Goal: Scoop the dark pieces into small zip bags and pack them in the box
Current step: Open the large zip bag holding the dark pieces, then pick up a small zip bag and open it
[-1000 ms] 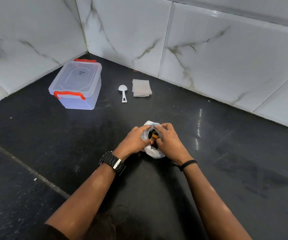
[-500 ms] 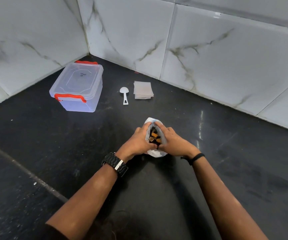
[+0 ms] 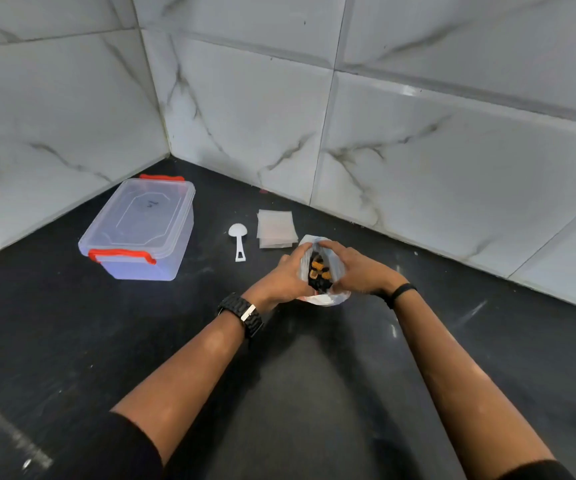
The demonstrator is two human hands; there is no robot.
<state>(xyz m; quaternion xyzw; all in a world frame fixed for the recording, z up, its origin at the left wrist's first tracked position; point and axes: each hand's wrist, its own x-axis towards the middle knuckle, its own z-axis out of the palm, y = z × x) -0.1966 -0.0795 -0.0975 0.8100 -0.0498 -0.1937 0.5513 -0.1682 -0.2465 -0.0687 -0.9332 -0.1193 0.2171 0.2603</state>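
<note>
**Clerk A:** Item one, the surface?

**Clerk B:** Black counter [image 3: 72, 341], set into a corner of white marble-veined wall tiles [image 3: 418, 168].

**Clerk A:** Item two, the box?

**Clerk B:** Clear plastic box [image 3: 141, 233] with red latches, lid on, at the far left of the counter near the corner.

**Clerk A:** Item three?

**Clerk B:** White scoop [image 3: 238, 244], lying flat, bowl toward the wall, between the box and the bags and touching neither.

**Clerk A:** Item four?

**Clerk B:** Stack of small zip bags [image 3: 276, 228], flat, just right of the scoop. The near right corner of the stack sits right by the rim of the white bag; contact cannot be told.

**Clerk A:** Item five, the stock?

**Clerk B:** White plastic bag [image 3: 324, 299], standing on the counter, mouth spread. Dark pieces [image 3: 318, 271] inside, some orange-brown.

**Clerk A:** Hands?

**Clerk B:** Left hand [image 3: 288, 277], black watch [image 3: 243, 313] on the wrist, fingers curled round the bag's left edge. Right hand [image 3: 357, 271], black band [image 3: 399, 292] on the wrist, gripping the right edge. Both hold the mouth apart.
</note>
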